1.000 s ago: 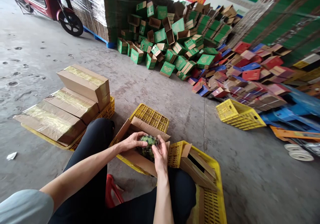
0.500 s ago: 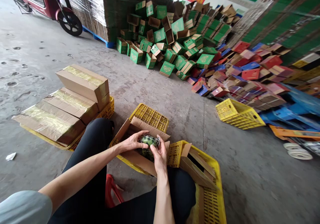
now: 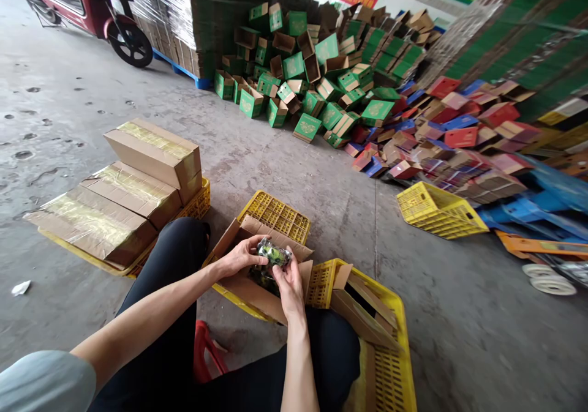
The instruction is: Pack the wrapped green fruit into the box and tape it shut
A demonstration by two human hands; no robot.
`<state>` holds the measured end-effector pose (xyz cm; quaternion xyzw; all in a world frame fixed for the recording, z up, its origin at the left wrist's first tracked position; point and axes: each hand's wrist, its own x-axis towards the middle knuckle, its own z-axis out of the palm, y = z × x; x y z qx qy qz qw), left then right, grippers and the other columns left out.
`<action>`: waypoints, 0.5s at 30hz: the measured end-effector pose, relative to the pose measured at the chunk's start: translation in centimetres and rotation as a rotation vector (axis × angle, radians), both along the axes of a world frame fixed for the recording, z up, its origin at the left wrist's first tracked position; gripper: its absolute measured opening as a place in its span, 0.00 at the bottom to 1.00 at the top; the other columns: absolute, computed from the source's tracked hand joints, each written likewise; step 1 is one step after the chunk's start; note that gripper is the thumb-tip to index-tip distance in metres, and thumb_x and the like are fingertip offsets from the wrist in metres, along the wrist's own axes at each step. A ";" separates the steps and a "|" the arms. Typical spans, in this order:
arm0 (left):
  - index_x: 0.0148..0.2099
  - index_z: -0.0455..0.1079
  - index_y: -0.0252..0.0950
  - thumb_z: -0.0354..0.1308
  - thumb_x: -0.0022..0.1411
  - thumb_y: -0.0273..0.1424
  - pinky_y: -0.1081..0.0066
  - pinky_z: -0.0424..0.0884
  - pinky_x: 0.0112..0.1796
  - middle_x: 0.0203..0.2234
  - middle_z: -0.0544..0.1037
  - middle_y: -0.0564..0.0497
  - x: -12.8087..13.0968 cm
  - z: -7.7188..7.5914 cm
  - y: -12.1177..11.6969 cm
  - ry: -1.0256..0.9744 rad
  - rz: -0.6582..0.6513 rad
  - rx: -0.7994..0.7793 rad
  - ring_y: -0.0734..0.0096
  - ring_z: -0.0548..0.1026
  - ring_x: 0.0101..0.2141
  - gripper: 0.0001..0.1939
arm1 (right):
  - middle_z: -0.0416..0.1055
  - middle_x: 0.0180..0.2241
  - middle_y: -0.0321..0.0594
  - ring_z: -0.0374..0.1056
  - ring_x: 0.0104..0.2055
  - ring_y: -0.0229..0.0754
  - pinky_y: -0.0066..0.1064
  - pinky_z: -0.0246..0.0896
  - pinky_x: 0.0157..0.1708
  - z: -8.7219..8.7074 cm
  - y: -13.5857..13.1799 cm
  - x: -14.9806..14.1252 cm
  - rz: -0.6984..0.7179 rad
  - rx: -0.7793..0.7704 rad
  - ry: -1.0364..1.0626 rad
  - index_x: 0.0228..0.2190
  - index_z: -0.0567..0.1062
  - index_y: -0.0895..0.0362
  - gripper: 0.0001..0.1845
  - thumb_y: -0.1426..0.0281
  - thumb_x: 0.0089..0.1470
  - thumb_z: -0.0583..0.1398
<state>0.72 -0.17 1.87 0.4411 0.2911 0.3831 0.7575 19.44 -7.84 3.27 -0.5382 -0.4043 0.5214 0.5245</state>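
Head view, grip: my left hand [image 3: 241, 258] pinches the left end of the pack [image 3: 274, 254] between thumb and fingers; my right hand [image 3: 289, 282] closes round its right end, thumb on the near side.
Pack position: between my two hands, over the open carton [image 3: 252, 294].
Change: half a second ago it showed a fuller green face; now it looks slimmer and darker, with film glinting at its left end too.
Meaning: I judge that I am turning it in my fingers or working its wrapping; it is not let go.
Pack skin: clear, crinkled, shiny film over mottled green and near-black, the form a stubby oblong.
Carton: plain matt brown board, flaps splayed; something dark and glossy lies inside, too shaded to name.
Yellow crates: stiff plastic lattice, one [image 3: 275, 213] showing behind the carton, another [image 3: 394, 372] by my right knee with a tilted narrow box [image 3: 361, 311] in it.
Left side: long brown boxes [image 3: 117, 225], their seams under wrinkled, yellowish tape, resting on a crate.
Stool: smooth red plastic [image 3: 205, 351] between my legs, mostly hidden.
Floor: grey concrete [image 3: 353, 222], scuffed and pitted.
Far heap: angular green boxes [image 3: 294, 66], then red and blue ones [image 3: 459, 136].
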 end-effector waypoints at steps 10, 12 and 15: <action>0.46 0.79 0.32 0.74 0.55 0.48 0.72 0.69 0.38 0.37 0.81 0.47 0.2 1.0 -0.4 0.042 0.019 -0.030 0.69 0.76 0.35 0.26 | 0.83 0.48 0.45 0.76 0.53 0.55 0.44 0.75 0.52 0.1 -0.1 0.5 -0.153 -0.043 -0.089 0.52 0.82 0.53 0.32 0.48 0.52 0.68; 0.40 0.80 0.32 0.73 0.55 0.50 0.74 0.66 0.33 0.32 0.80 0.49 0.2 1.0 -0.3 0.085 0.077 -0.041 0.73 0.73 0.31 0.25 | 0.84 0.46 0.46 0.77 0.51 0.55 0.44 0.74 0.52 0.0 -0.1 0.5 -0.152 -0.056 -0.080 0.50 0.83 0.54 0.31 0.48 0.52 0.68; 0.37 0.81 0.31 0.73 0.54 0.50 0.74 0.64 0.31 0.31 0.80 0.48 0.1 0.6 -0.2 0.119 0.118 -0.051 0.73 0.71 0.29 0.24 | 0.83 0.47 0.45 0.78 0.49 0.54 0.42 0.74 0.51 -0.2 0.0 0.5 -0.157 -0.090 -0.047 0.48 0.84 0.54 0.29 0.48 0.53 0.68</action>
